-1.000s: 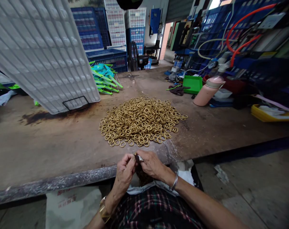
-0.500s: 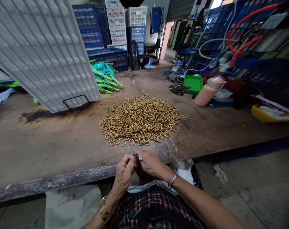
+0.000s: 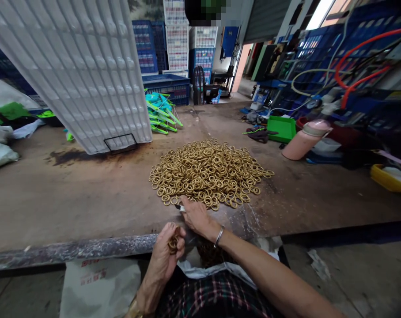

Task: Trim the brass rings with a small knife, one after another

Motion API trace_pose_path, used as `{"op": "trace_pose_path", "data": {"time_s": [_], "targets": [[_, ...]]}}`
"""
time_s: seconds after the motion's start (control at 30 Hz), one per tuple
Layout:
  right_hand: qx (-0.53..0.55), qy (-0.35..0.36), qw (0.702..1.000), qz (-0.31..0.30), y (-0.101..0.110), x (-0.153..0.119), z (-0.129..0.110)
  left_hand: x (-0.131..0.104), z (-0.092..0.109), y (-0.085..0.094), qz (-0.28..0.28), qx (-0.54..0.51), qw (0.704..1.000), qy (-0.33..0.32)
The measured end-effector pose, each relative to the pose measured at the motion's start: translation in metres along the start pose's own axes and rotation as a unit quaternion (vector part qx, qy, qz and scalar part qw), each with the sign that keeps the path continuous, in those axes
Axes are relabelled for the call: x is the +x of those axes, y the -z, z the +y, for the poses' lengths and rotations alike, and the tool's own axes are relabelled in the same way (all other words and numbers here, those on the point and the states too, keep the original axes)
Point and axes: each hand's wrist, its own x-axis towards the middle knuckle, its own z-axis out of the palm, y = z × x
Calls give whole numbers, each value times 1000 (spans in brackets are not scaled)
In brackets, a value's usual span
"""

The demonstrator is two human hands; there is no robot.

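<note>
A broad heap of brass-coloured rings [image 3: 207, 172] lies on the table in front of me. My left hand [image 3: 169, 247] is closed around several rings [image 3: 174, 242] just beyond the table's front edge. At the near edge of the heap, my right hand [image 3: 197, 217] reaches forward, its fingers closed on a small white-and-black tool [image 3: 181, 208] whose kind I cannot make out. Its fingertips are close to the nearest rings; whether they touch is unclear. In my lap, under the right wrist, an open pale bag [image 3: 232, 268] holds dark brownish pieces, partly hidden by the arm.
A tall stack of white ribbed trays [image 3: 88, 79] leans at the left. Green and turquoise pieces [image 3: 162, 112] lie behind it. At the right are a green tray [image 3: 281, 128], a pink bottle [image 3: 304, 140] and a yellow tray [image 3: 391, 179]. Blue crates [image 3: 167, 88] stand behind the table.
My hands were together over my lap. Now the right has moved forward to the heap with the tool, and the left has turned, showing rings in its grip. The camera view has shifted left.
</note>
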Motion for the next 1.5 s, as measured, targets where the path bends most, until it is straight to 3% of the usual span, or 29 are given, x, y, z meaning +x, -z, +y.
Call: {"op": "trace_pose_path", "data": {"time_s": [0.2, 0.3, 0.43, 0.6, 0.77, 0.93, 1.07, 1.2, 1.37, 1.5], "targets": [[-27, 2, 1000, 2, -3, 8, -5, 4, 8, 13, -6, -94, 994, 49], [-23, -6, 1000, -8, -6, 5, -1, 8, 10, 15, 18, -126, 990, 63], [-13, 20, 999, 22, -9, -3, 7, 12, 11, 12, 49, -111, 990, 66], [88, 10, 996, -1, -7, -16, 17, 13, 11, 0, 48, -21, 998, 25], [257, 31, 965, 45, 4, -40, 22, 14, 1, -13, 53, 122, 991, -2], [369, 25, 928, 50, 9, -55, 24, 15, -8, -19, 42, 227, 973, -22], [464, -39, 884, 36, 6, -53, 27, 12, -8, -23, 41, 325, 940, -94], [492, -56, 869, 12, 3, -49, 30, 9, -9, -27, 36, 361, 919, -154], [469, -50, 880, 56, 1, -50, 34, 9, -13, -28, 0, 298, 954, -2], [445, -34, 892, 65, 3, -53, 35, 11, -17, -28, -37, 246, 968, 26]]}}
